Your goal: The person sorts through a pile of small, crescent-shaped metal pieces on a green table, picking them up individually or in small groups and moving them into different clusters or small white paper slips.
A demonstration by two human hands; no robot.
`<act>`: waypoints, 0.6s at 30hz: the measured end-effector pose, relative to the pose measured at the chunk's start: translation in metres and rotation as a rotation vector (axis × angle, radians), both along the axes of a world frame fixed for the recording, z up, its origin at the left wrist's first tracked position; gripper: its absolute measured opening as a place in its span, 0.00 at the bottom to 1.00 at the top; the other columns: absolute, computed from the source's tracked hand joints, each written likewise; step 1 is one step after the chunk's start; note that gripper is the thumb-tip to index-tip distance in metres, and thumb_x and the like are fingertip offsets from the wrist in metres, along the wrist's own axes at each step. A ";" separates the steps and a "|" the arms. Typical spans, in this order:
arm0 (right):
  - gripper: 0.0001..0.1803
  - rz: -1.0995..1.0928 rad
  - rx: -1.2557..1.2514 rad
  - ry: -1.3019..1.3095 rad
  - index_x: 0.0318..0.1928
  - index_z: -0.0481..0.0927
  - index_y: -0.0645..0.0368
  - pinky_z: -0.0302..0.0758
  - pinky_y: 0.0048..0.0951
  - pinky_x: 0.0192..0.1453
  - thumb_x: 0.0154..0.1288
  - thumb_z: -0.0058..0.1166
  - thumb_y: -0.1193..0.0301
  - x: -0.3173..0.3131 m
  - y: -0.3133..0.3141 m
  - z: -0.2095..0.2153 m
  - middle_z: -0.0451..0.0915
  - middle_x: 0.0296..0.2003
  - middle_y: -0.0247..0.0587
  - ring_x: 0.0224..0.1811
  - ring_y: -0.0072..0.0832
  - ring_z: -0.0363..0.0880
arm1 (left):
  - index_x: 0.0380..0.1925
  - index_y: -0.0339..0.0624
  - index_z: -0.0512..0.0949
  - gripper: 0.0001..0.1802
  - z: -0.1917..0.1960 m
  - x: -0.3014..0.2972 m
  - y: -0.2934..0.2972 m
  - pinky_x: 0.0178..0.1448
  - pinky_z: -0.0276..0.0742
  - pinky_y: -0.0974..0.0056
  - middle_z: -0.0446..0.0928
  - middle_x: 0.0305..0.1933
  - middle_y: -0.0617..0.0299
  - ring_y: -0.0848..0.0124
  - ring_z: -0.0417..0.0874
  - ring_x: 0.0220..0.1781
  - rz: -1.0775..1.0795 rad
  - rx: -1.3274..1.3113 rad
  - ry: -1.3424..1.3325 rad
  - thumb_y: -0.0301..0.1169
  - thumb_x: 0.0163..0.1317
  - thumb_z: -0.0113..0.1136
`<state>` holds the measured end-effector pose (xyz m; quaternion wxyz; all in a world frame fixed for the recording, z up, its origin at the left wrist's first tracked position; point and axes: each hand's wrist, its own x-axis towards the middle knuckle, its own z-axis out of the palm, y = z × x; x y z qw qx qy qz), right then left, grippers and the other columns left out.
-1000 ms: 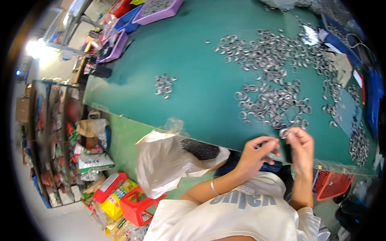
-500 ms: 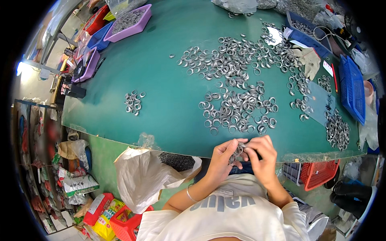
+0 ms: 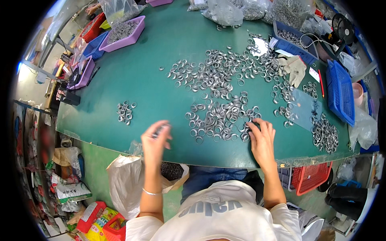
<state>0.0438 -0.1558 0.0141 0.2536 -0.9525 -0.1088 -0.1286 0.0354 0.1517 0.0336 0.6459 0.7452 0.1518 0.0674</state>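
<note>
While the left hand [image 3: 154, 145] clamps rings [image 3: 161, 129], the right hand [image 3: 262, 138] touches the pile [image 3: 219, 119] on the counter [image 3: 167, 96] — whether gripping, I cannot tell.

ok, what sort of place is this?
Likely a small-parts workshop: grey metal rings spread in heaps on a green worktable, a purple tray of small grey pieces, and filled clear bags.
</note>
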 end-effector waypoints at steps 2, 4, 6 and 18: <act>0.17 0.014 0.063 0.026 0.47 0.79 0.58 0.63 0.39 0.52 0.53 0.57 0.79 -0.001 0.001 -0.002 0.72 0.50 0.42 0.51 0.42 0.67 | 0.42 0.35 0.79 0.10 -0.007 0.018 0.044 0.26 0.74 0.71 0.79 0.33 0.56 0.75 0.79 0.31 0.164 0.370 0.054 0.26 0.60 0.59; 0.17 0.027 0.092 0.005 0.46 0.79 0.58 0.63 0.39 0.52 0.53 0.58 0.78 0.000 -0.001 -0.005 0.73 0.47 0.41 0.50 0.40 0.68 | 0.43 0.39 0.79 0.11 -0.032 0.038 0.094 0.37 0.77 0.62 0.78 0.36 0.53 0.63 0.80 0.34 0.240 1.031 -0.306 0.28 0.60 0.59; 0.18 0.079 0.076 -0.033 0.46 0.79 0.57 0.64 0.38 0.52 0.52 0.60 0.77 0.003 -0.007 -0.007 0.74 0.43 0.39 0.49 0.39 0.69 | 0.43 0.41 0.78 0.11 -0.043 0.046 0.114 0.41 0.76 0.59 0.76 0.41 0.53 0.58 0.79 0.37 0.280 1.139 -0.273 0.29 0.60 0.59; 0.04 -0.044 0.411 -0.179 0.30 0.81 0.61 0.65 0.34 0.45 0.52 0.62 0.77 0.001 -0.011 0.000 0.77 0.29 0.39 0.36 0.35 0.73 | 0.52 0.49 0.75 0.20 -0.051 0.051 0.113 0.64 0.58 0.42 0.65 0.62 0.51 0.52 0.65 0.63 0.327 1.644 0.039 0.38 0.60 0.60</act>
